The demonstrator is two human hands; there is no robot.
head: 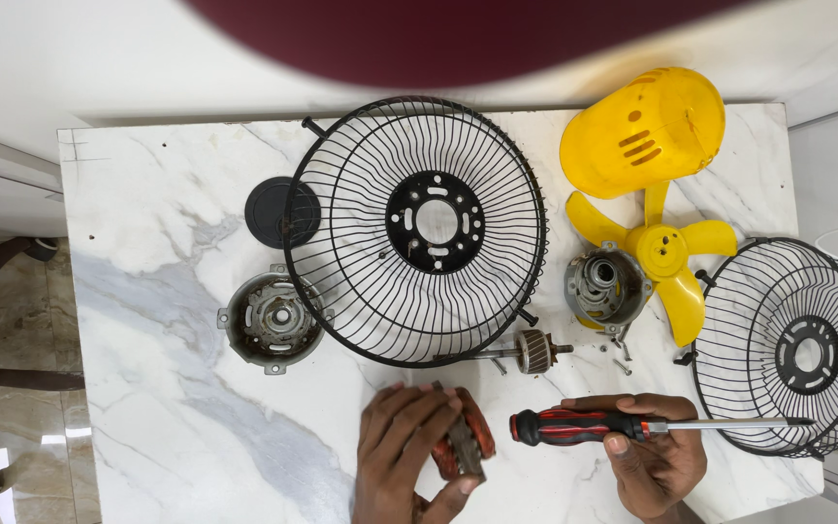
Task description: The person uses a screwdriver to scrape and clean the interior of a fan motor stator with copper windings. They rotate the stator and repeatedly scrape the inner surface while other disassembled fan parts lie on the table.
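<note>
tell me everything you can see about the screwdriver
The red-and-black-handled screwdriver lies level above the white marble table, gripped in the right hand. Its ribbed handle points left toward the left hand; fingers wrap it near the collar. The slim silvery metal shaft runs right, its tip over the smaller black wire fan guard.
</note>
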